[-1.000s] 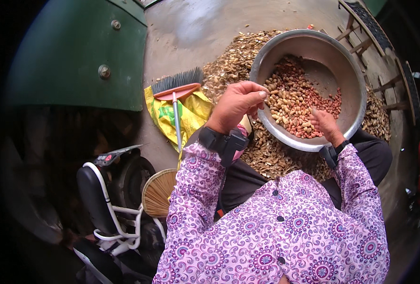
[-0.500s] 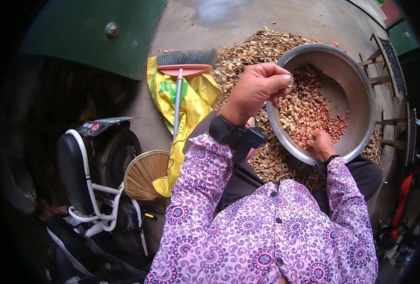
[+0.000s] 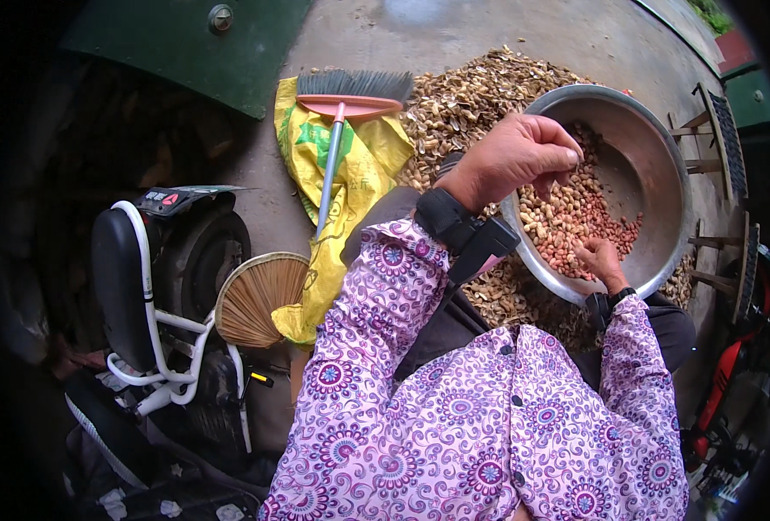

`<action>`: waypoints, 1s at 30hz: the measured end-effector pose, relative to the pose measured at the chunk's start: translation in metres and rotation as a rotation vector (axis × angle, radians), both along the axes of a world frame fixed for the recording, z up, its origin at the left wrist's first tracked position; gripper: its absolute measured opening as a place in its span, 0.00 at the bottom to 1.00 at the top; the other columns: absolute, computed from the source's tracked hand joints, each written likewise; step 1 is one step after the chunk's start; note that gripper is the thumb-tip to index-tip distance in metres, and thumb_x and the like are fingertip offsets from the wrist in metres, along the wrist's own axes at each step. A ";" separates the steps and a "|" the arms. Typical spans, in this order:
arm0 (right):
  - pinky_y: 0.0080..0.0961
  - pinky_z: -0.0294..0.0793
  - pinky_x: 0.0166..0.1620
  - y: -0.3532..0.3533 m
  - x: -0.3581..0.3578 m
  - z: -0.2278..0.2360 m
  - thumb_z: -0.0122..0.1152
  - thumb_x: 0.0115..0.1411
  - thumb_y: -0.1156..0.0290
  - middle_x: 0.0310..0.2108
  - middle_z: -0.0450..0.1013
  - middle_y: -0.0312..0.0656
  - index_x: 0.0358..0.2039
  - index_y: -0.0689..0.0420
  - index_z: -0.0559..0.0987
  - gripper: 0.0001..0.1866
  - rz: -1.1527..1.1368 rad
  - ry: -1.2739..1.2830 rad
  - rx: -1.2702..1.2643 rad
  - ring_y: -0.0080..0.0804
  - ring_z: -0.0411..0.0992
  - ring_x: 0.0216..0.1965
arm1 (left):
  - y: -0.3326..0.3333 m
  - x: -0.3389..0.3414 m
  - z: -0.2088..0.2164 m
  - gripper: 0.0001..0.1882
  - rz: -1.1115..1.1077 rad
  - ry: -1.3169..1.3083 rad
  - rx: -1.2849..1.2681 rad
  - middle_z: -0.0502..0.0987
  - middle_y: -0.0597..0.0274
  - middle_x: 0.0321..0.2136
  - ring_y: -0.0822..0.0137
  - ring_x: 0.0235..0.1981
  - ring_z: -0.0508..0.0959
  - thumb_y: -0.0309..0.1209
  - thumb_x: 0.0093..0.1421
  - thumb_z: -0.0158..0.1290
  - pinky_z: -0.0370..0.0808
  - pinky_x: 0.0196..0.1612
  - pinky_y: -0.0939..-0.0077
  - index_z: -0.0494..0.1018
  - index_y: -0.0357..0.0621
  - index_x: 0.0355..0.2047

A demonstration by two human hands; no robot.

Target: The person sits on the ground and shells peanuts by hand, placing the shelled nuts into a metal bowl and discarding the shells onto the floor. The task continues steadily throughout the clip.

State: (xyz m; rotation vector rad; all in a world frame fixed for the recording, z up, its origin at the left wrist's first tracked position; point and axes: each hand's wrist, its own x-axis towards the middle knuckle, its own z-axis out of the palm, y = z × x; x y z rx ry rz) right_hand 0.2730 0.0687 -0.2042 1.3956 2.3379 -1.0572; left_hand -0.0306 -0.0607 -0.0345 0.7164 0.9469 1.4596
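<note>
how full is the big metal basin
Partly full: peanuts cover the left and near side of the basin, while bare metal shows toward the far right.

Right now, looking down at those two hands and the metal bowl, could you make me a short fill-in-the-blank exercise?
By kind, the nuts in the metal bowl are ____.
The left hand and the right hand each have a band coloured ____ at the wrist.
The broom lies on a sack coloured mostly ____.

Missing words: peanuts; black; yellow.
</note>
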 end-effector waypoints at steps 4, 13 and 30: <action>0.23 0.67 0.22 -0.008 -0.021 0.033 0.56 0.48 0.66 0.18 0.70 0.41 0.20 0.63 0.74 0.12 -0.118 0.110 -0.153 0.24 0.67 0.17 | 0.001 0.004 0.000 0.10 -0.165 0.034 -0.002 0.75 0.63 0.25 0.76 0.21 0.74 0.24 0.53 0.50 0.72 0.23 0.85 0.72 0.38 0.36; 0.15 0.67 0.23 -0.012 -0.033 0.079 0.57 0.49 0.65 0.19 0.68 0.34 0.28 0.63 0.74 0.13 -0.255 0.236 -0.230 0.20 0.65 0.19 | 0.007 0.006 -0.001 0.13 -0.236 0.131 0.012 0.75 0.62 0.26 0.77 0.20 0.73 0.26 0.53 0.51 0.72 0.24 0.85 0.70 0.38 0.40; 0.10 0.60 0.22 -0.046 -0.091 0.164 0.51 0.57 0.68 0.17 0.66 0.30 0.26 0.60 0.73 0.09 -0.175 0.822 -0.510 0.14 0.62 0.18 | 0.004 0.034 -0.017 0.11 -0.364 0.150 -0.150 0.73 0.63 0.23 0.75 0.21 0.74 0.31 0.51 0.53 0.72 0.24 0.85 0.70 0.35 0.30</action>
